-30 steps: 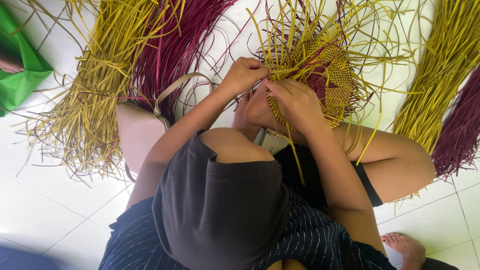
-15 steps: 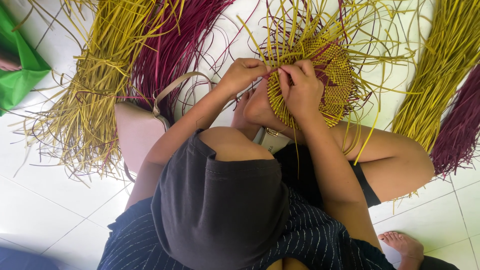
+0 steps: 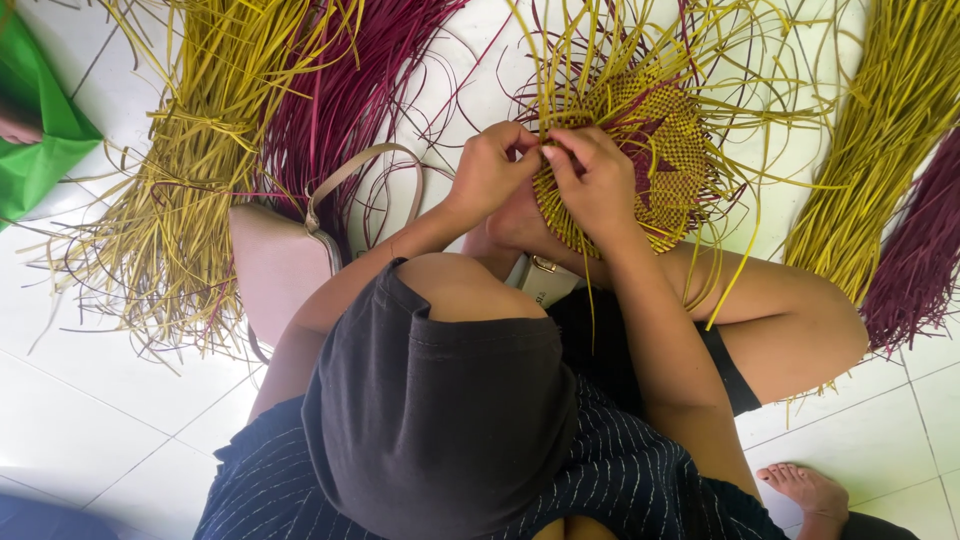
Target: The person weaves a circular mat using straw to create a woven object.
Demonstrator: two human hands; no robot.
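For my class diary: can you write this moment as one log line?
left hand: pinching yellow strips | right hand: gripping woven piece | nearby: beige bag, yellow bundle, maroon bundle

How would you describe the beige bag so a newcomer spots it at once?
Start at the big yellow strip bundle on the white tiled floor. Against its right edge, beside the person's knee, lies the beige bag. It is the only smooth, solid item among loose strips, with a looped strap.

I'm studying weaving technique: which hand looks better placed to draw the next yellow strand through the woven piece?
Probably the right hand: it lies on the woven piece, fingertips pinching at its edge among the loose yellow strands. The left hand sits just off the edge, seemingly steadying.
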